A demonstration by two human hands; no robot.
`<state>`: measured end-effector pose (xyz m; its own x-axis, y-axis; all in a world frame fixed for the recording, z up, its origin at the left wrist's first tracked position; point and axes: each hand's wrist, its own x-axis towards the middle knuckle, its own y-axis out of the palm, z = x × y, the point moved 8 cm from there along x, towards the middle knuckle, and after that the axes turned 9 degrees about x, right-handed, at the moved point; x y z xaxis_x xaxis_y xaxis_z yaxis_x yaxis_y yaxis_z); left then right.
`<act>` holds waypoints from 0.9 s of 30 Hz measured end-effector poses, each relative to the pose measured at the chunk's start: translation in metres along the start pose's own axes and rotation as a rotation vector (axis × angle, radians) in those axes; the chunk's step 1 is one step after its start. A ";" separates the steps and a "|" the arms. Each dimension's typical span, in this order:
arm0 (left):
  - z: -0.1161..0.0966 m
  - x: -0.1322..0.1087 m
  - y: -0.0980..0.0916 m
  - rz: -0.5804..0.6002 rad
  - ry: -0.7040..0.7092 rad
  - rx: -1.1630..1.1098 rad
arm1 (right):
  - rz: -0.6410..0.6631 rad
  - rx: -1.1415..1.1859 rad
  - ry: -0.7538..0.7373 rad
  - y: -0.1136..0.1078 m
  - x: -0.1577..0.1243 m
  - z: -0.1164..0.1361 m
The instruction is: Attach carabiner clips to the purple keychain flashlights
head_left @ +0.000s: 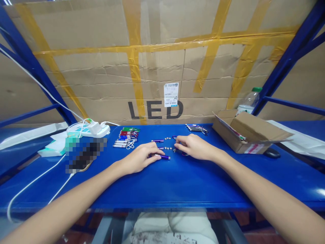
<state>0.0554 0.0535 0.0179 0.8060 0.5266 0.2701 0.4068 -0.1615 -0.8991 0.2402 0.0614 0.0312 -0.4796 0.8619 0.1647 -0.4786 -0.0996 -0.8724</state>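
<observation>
My left hand [141, 157] rests on the blue table [162, 183], fingers curled over a small purple keychain flashlight [164, 157] whose tip sticks out to the right. My right hand [194, 146] lies close beside it, fingers pinched at small silver parts [168, 148] and a keyring in front of it. Another purple flashlight body [157, 141] and a row of small silver button cells [168, 138] lie just beyond the hands.
A pile of coloured keychain flashlights [126, 137] lies at back left, a smaller bunch [196, 128] at back right. An open cardboard box [245, 135] and a plastic bottle [250, 100] stand at right. A power strip [88, 129] with white cables sits at left. A large cardboard wall stands behind.
</observation>
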 end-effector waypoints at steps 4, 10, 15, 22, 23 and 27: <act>0.000 -0.001 0.000 0.019 0.009 0.035 | -0.003 0.002 0.006 -0.001 -0.001 0.000; 0.001 0.000 -0.001 0.011 -0.016 0.041 | 0.001 0.005 0.006 -0.002 -0.001 0.003; 0.005 0.000 0.000 0.000 -0.036 0.054 | -0.006 -0.006 0.002 -0.002 0.000 0.003; 0.004 0.001 -0.002 -0.014 -0.059 0.059 | -0.021 -0.038 0.010 -0.003 0.001 0.003; 0.005 0.001 -0.002 -0.014 -0.070 0.056 | -0.027 -0.043 0.010 -0.003 0.001 0.003; 0.006 0.000 -0.003 -0.020 -0.090 0.047 | -0.050 -0.071 0.009 -0.005 0.001 0.001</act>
<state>0.0518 0.0589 0.0188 0.7553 0.6024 0.2581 0.4003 -0.1122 -0.9095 0.2413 0.0619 0.0364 -0.4494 0.8694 0.2054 -0.4482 -0.0205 -0.8937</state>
